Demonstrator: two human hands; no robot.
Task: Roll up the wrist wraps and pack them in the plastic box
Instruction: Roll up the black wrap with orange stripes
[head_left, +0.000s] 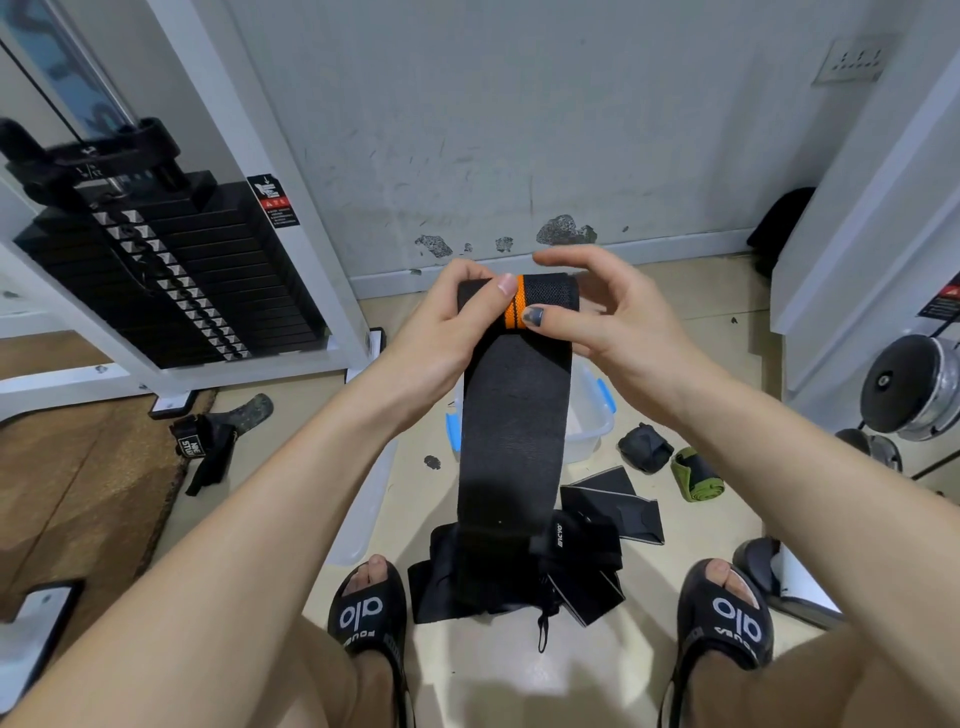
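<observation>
A black wrist wrap with orange stripes (514, 405) hangs down in front of me, its top end partly rolled. My left hand (447, 332) grips the roll's left end, thumb on top. My right hand (602, 312) pinches the roll's right side with its thumb by the orange band, the other fingers arched over it. Behind the hanging strip stands the clear plastic box (587, 415) with blue clips, largely hidden. Loose black wraps (587, 545) lie in a heap on the floor between my feet. A rolled black wrap (644, 447) and a green-edged roll (696, 475) lie to the right of the box.
A weight stack machine (171, 280) stands at the left, with another black strap (208, 447) on the floor by its base. The box lid (363, 499) lies left of the heap. Dumbbells (914, 384) sit at the right. My sandalled feet (369, 618) frame the heap.
</observation>
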